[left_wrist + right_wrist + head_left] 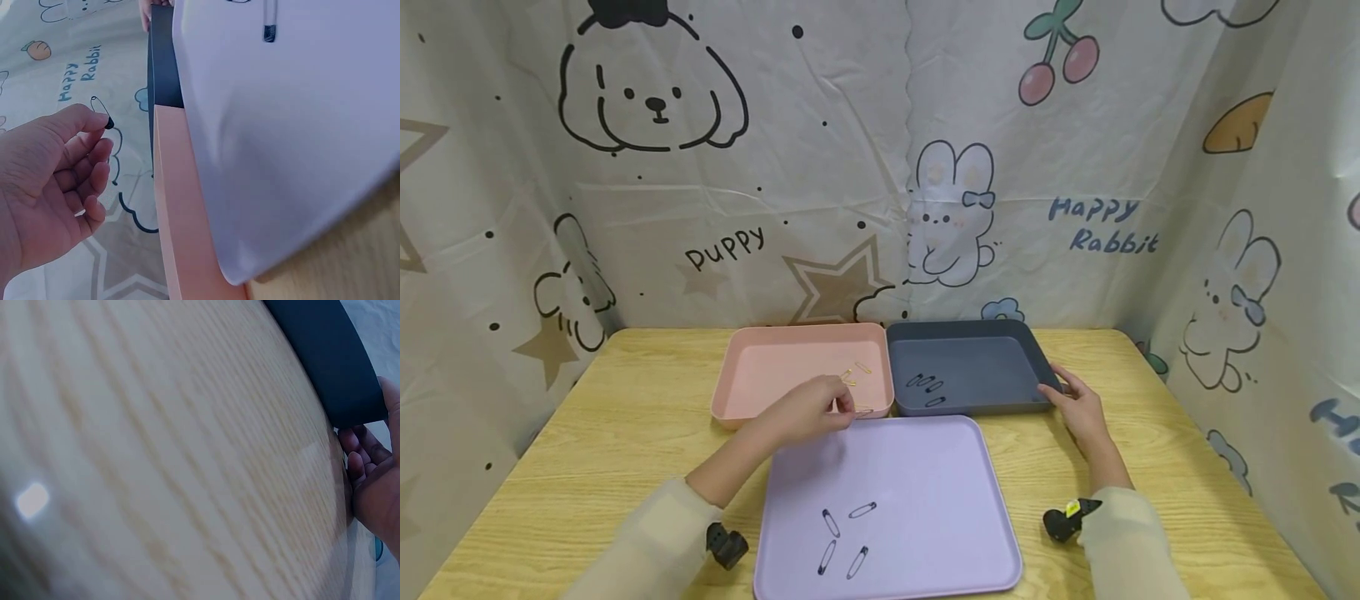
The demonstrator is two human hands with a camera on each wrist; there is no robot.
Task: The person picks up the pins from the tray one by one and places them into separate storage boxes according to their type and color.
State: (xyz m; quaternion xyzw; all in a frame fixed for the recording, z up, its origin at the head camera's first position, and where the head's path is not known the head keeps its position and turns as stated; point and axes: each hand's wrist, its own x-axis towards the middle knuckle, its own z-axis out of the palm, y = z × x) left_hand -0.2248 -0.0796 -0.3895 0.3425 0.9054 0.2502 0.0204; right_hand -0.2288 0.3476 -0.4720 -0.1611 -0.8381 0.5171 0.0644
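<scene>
Wood table [625, 417] w/ pink tray [775, 367], dark tray [970, 367], lilac tray [910, 475].

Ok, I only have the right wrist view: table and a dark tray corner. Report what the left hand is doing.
Observer: The left hand pinches a safety pin with a dark head, over the front rim of the pink tray.
Operator: Give me what's inside the dark tray.
Observer: A few dark pins lie in the dark tray, near its front left corner.
Operator: Now list what's on the nearest tray.
Observer: The purple tray holds four pins, toward its front.
</scene>
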